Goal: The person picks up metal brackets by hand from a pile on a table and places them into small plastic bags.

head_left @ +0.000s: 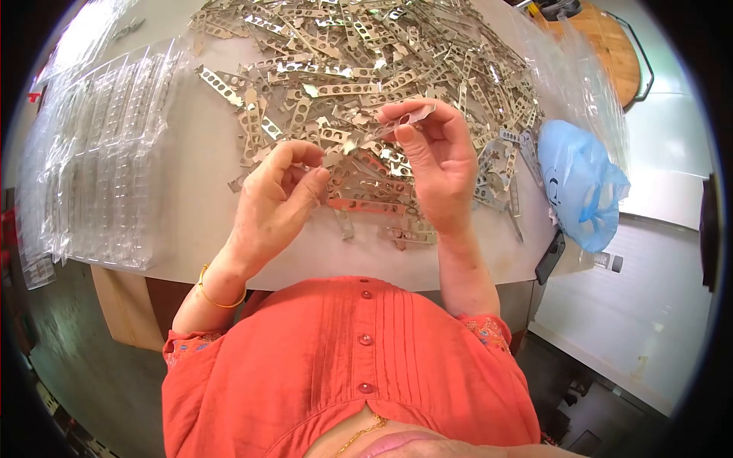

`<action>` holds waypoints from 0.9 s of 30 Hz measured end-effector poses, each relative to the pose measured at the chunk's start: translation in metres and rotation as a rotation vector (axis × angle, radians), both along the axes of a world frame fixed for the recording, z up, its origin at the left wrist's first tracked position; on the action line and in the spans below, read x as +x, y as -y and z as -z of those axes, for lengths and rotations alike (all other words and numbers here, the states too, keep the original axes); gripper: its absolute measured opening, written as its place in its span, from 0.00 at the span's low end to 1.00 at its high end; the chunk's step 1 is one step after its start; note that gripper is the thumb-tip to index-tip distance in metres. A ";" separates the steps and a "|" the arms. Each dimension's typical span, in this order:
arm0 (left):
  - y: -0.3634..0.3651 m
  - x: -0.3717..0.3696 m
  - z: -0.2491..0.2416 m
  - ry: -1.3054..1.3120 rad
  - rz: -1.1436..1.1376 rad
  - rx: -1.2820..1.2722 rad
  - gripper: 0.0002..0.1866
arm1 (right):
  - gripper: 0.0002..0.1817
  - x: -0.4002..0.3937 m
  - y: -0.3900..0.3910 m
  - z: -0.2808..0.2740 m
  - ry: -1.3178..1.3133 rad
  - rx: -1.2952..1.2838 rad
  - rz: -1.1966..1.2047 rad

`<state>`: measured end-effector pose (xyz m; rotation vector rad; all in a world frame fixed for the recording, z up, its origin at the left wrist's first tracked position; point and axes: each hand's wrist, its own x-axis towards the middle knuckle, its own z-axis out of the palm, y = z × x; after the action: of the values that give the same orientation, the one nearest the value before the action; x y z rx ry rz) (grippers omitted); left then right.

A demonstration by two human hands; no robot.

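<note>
My right hand is raised over the near part of a large heap of thin metal strips with round holes punched along them. Between its thumb and fingers it pinches one perforated metal strip, tilted up at the right end. My left hand is closed in a pinch at the heap's near left edge, thumb against curled fingers. What sits in that pinch is too small and hidden to make out. Just beyond its thumb, a strip reflecting red lies flat.
Stacked clear plastic trays stand on the left of the white table. At the right are a blue plastic bag, a dark phone at the edge and clear plastic sheeting. A round wooden stool stands behind.
</note>
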<state>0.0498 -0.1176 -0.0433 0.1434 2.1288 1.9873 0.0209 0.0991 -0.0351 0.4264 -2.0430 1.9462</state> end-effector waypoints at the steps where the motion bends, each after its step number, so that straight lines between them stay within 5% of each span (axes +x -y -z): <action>1: -0.002 0.000 -0.004 0.002 0.004 -0.001 0.11 | 0.12 0.002 -0.002 -0.002 0.119 -0.149 -0.073; 3: -0.006 -0.001 -0.014 0.243 0.094 0.162 0.17 | 0.11 0.008 -0.005 -0.003 0.306 -0.361 -0.199; 9: -0.008 0.002 0.003 0.437 0.195 0.488 0.17 | 0.13 0.019 -0.003 0.002 0.497 -0.492 -0.232; 27: -0.014 0.005 0.014 0.605 0.330 0.642 0.14 | 0.17 0.025 -0.014 0.012 0.583 -0.460 -0.225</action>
<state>0.0551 -0.1038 -0.0569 -0.0096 1.0009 2.0810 0.0461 0.1136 -0.0471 -0.0326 -1.7897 2.8449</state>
